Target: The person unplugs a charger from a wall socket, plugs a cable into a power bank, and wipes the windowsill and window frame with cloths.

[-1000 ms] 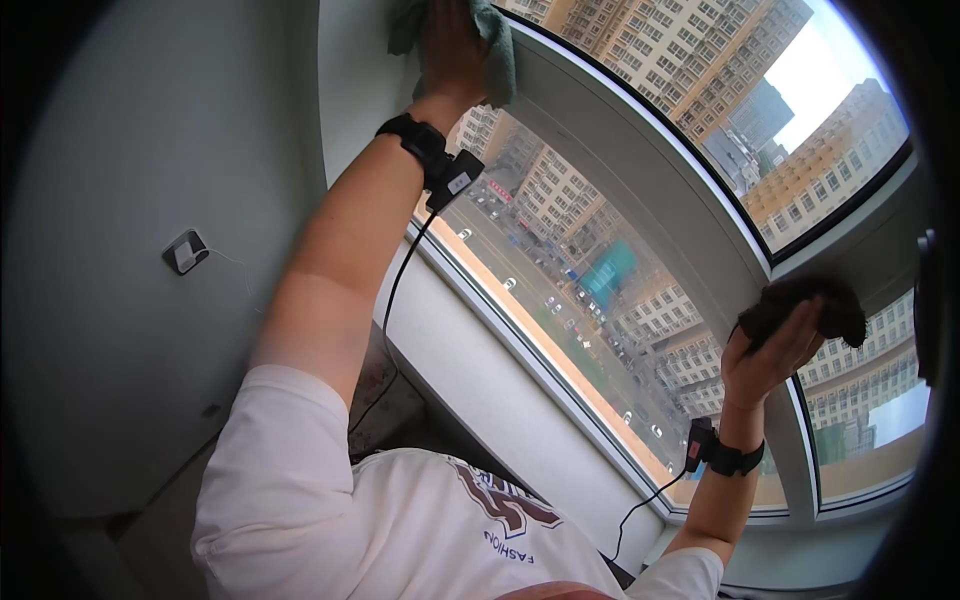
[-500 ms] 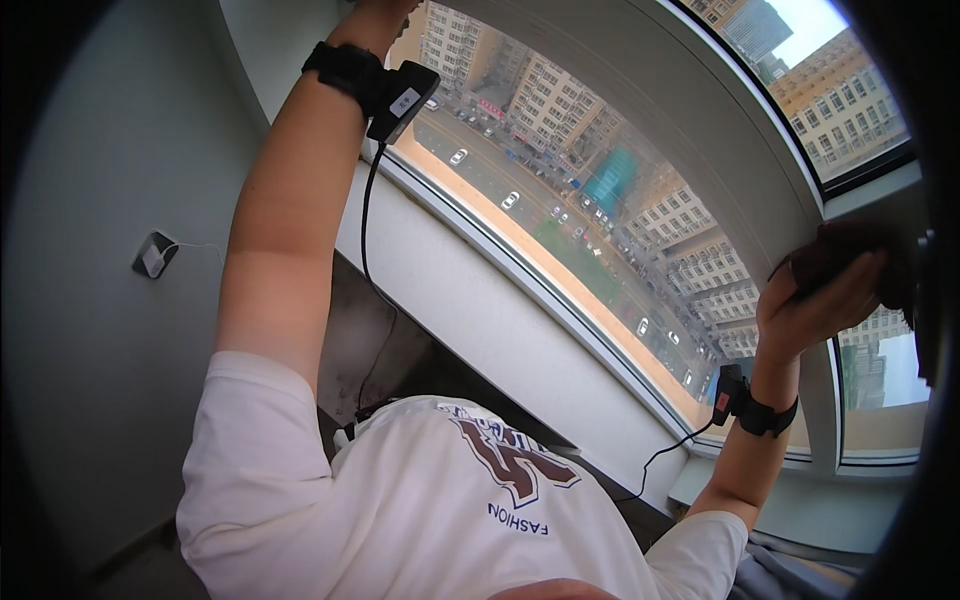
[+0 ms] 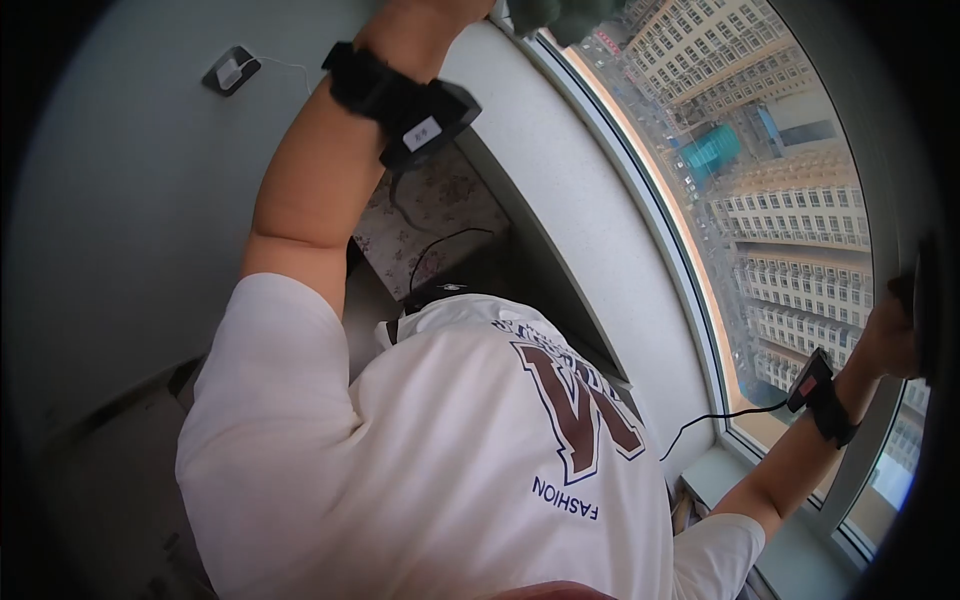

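Observation:
My left arm reaches up to the top edge, where only part of my left hand (image 3: 455,8) shows; its fingers are cut off. Just right of it is a blurred grey-green, soft-looking thing (image 3: 565,15); whether I hold it cannot be seen. My right hand (image 3: 888,335) is raised at the right edge by the window frame (image 3: 880,440), its fingers curled round a dark, cloth-like thing (image 3: 903,292) that is mostly in shadow. Black wrist devices sit on my left wrist (image 3: 425,125) and right wrist (image 3: 815,385).
A large window (image 3: 800,230) looks down on tall buildings and a street far below. A white sill (image 3: 570,150) runs beneath it. Black cables hang from the wrist devices. A white plug sits in a wall socket (image 3: 232,70), and flowered fabric (image 3: 440,215) lies under the sill.
My view has turned, so window and sill now stand steeper and farther right. My right hand has moved to the right edge. The grey-green thing has come into view beside my left hand.

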Available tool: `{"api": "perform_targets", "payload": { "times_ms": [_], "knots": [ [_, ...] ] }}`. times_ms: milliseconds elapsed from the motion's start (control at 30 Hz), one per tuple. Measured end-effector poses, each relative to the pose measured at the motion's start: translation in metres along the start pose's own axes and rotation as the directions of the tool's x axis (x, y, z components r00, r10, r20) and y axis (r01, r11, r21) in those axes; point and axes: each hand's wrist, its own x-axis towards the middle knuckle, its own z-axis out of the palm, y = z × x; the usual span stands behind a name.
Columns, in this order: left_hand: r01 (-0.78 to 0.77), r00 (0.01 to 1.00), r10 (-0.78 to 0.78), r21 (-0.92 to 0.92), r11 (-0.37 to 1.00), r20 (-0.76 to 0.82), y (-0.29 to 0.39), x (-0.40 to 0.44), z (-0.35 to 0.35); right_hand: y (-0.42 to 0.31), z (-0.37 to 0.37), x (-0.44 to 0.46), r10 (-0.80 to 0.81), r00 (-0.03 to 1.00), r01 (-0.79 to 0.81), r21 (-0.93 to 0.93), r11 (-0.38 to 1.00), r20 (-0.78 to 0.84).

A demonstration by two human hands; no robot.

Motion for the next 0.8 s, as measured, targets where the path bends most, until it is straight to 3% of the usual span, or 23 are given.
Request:
{"api": "perform_targets", "payload": {
  "times_ms": [33, 67, 100, 133, 167, 200, 267, 300, 333, 400, 500, 533, 567, 600, 667, 700, 733, 800],
  "knots": [
    [0.573, 0.819, -0.537, -0.358, 0.737, 0.203, 0.012, -0.036, -0.02, -0.025, -0.018, 0.026, 0.304, 0.892, -0.221, -0.266, 0.938, 0.333],
    [0.711, 0.703, -0.641, -0.353, 0.609, 0.308, 0.031, -0.071, -0.044, -0.002, -0.006, 0.008, 0.136, 0.977, -0.123, -0.09, 0.988, 0.163],
    [0.83, 0.556, -0.725, -0.32, 0.457, 0.406, 0.05, -0.107, -0.069, 0.02, 0.005, -0.011, -0.041, 0.999, 0.042, 0.036, 0.998, -0.019],
    [0.917, 0.395, -0.78, -0.264, 0.299, 0.485, 0.069, -0.142, -0.093, 0.015, 0.008, -0.003, -0.023, 0.999, 0.025, 0.054, 0.998, -0.036],
    [0.957, 0.264, -0.802, -0.042, 0.287, 0.535, 0.079, -0.19, -0.118, 0.006, 0.004, 0.005, 0.015, 1.0, -0.016, 0.061, 0.998, 0.006],
    [0.975, 0.099, -0.844, 0.119, 0.188, 0.527, 0.096, -0.245, -0.146, 0.003, 0.0, 0.005, 0.05, 0.997, -0.054, 0.067, 0.996, 0.051],
    [0.963, -0.177, -0.876, 0.264, -0.059, 0.449, 0.146, -0.331, -0.216, 0.016, 0.005, -0.003, 0.002, 1.0, -0.001, 0.085, 0.996, -0.006],
    [0.911, -0.396, -0.829, 0.055, -0.409, 0.395, 0.178, -0.355, -0.25, 0.022, 0.005, -0.004, -0.043, 0.999, 0.043, 0.071, 0.997, -0.007],
    [0.865, -0.49, -0.815, 0.063, -0.497, 0.309, 0.205, -0.366, -0.285, 0.024, 0.006, -0.006, -0.087, 0.996, 0.088, 0.058, 0.994, -0.008],
    [0.844, -0.535, -0.837, 0.126, -0.522, 0.118, 0.244, -0.428, -0.364, 0.025, 0.011, -0.036, -0.055, 0.997, 0.052, 0.06, 0.997, 0.045],
    [0.828, -0.56, -0.828, 0.014, -0.56, 0.005, 0.282, -0.465, -0.433, 0.021, 0.025, -0.093, -0.001, 0.977, 0.004, -0.01, 1.0, 0.214],
    [0.765, -0.643, -0.759, -0.056, -0.641, -0.102, 0.287, -0.458, -0.444, 0.004, 0.025, -0.091, 0.057, 0.967, -0.077, 0.07, 0.995, 0.247],
    [0.695, -0.718, -0.669, -0.136, -0.706, -0.194, 0.287, -0.451, -0.449, -0.028, 0.017, -0.08, 0.19, 0.941, -0.26, 0.239, 0.936, 0.281],
    [0.7, -0.714, -0.675, -0.154, -0.698, -0.187, 0.285, -0.441, -0.452, -0.059, 0.01, -0.069, 0.312, 0.893, -0.427, 0.39, 0.816, 0.325],
    [0.727, -0.687, -0.715, -0.132, -0.674, -0.133, 0.278, -0.432, -0.458, -0.106, -0.007, -0.059, 0.438, 0.76, -0.645, 0.481, 0.594, 0.48],
    [0.726, -0.688, -0.715, -0.14, -0.673, -0.124, 0.271, -0.448, -0.464, -0.126, -0.015, -0.061, 0.487, 0.651, -0.755, 0.429, 0.495, 0.583],
    [0.764, -0.646, -0.757, -0.071, -0.642, -0.1, 0.261, -0.472, -0.47, -0.143, -0.025, -0.067, 0.523, 0.472, -0.881, 0.353, 0.316, 0.71],
    [0.796, -0.605, -0.794, -0.014, -0.605, -0.064, 0.24, -0.489, -0.476, -0.176, -0.044, -0.077, 0.471, 0.331, -0.942, 0.316, 0.113, 0.818]
  ]
}}
